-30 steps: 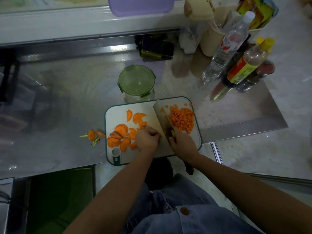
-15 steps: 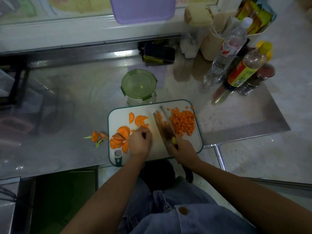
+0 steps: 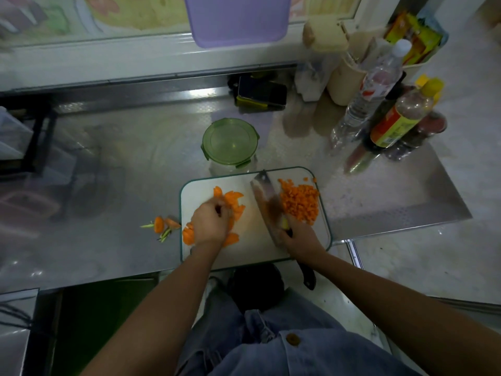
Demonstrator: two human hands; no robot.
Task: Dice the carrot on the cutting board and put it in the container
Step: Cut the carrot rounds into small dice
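**Left hand (image 3: 210, 223) and right hand (image 3: 301, 238) at the white, green-rimmed cutting board (image 3: 254, 241)**

Left hand first: it sits knuckles-up on the left half of the board. Its fingers are curled down onto the orange carrot slices (image 3: 233, 198) and hold them bunched. Some slices fan out beyond my fingertips and others peek out by my wrist. That spot is blurred, so I cannot tell how many lie under my palm.

My right hand is wrapped round the handle of the broad steel cleaver (image 3: 264, 194). The black handle end sticks out behind my wrist, past the near edge of the board. The blade runs slantwise up the middle of the board, with its tip near the far edge. I cannot tell whether its edge touches the board.

The blade stands between the two lots of carrot. The slices lie to its left under my left hand. The heap of small orange carrot dice (image 3: 299, 203) lies just beside it on the right, beyond my right knuckles.

The round clear container with a green clip lid (image 3: 230, 142) stands on the shiny steel bench (image 3: 108, 172), just past the board's far edge, with its lid on. The cut-off carrot ends with green stalk bits (image 3: 160, 226) lie on the bench just left of the board.
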